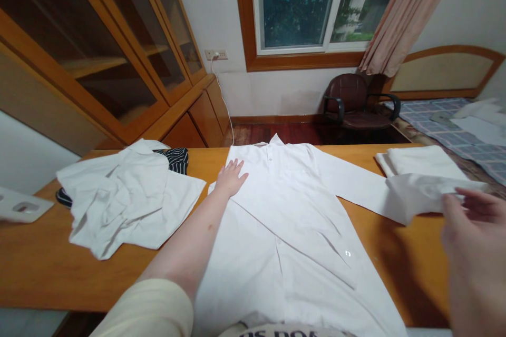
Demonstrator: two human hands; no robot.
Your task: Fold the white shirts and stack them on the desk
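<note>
A white button shirt (292, 221) lies spread flat, front up, across the wooden table (43, 268), collar toward the far edge. My left hand (230, 176) rests flat and open on the shirt's left shoulder, fingers stretched out. My right hand (474, 242) is close to the camera at the right, thumb and fingers pinching the end of the shirt's right sleeve (425, 195), which is lifted off the table.
A crumpled pile of white clothes (126, 200) with a dark striped garment (176, 159) lies at the left. Folded white shirts (419, 162) are stacked at the right. A brown chair (356, 100), a glass-door cabinet (110, 58) and a bed (454, 126) stand beyond the table.
</note>
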